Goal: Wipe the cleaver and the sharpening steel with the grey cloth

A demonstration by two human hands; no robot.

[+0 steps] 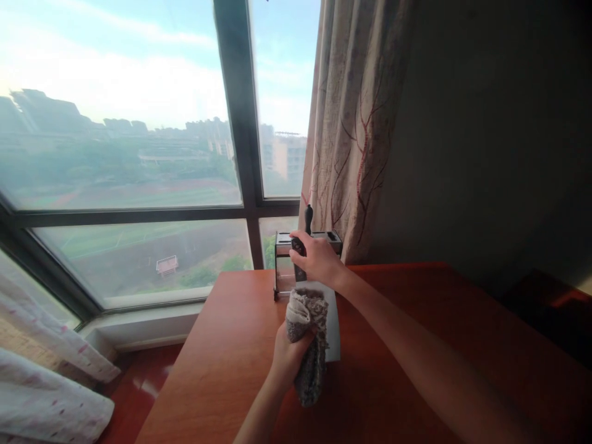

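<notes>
My right hand point(317, 254) is closed around the black handle point(300, 271) of a broad-bladed knife that looks like a cleaver. Its pale, wide blade point(333, 336) points down toward me. In my left hand point(290, 351) is a bunched grey, fuzzy cloth point(312, 370), which covers part of the blade from my view. Whether the cloth presses on the blade I cannot tell. Just behind my right hand stands a knife holder point(282, 271) with a slotted top and see-through front. Another black handle point(309, 219) sticks up from it.
The reddish-brown wooden table point(222, 357) carries the holder near its far edge. A large window with dark frames point(252, 123) rises behind. A patterned curtain point(356, 123) hangs beyond the table, and a pale curtain point(46, 388) sits at lower left.
</notes>
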